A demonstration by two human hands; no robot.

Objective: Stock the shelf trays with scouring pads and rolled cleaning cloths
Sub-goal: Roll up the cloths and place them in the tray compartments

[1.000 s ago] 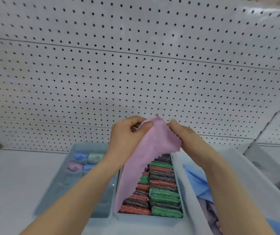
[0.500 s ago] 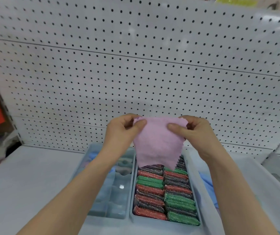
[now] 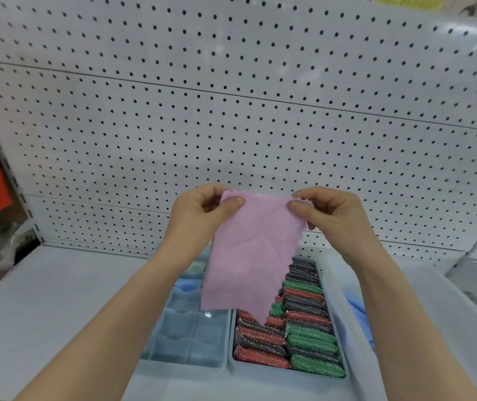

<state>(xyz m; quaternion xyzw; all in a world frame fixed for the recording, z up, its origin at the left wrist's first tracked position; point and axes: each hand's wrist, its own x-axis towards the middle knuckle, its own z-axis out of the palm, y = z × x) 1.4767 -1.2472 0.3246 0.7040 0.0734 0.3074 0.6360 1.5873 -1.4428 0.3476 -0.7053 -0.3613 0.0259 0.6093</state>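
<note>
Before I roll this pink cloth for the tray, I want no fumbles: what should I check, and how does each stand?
1. Left hand pinches a top corner of the pink cloth: ok.
2. Right hand pinches the other top corner: ok.
3. Cloth hangs square: not ok, lower edge slants to a point.
4. Divided tray has free cells: ok, the near ones.
5. Cloth's far side clean: cannot tell.
</note>
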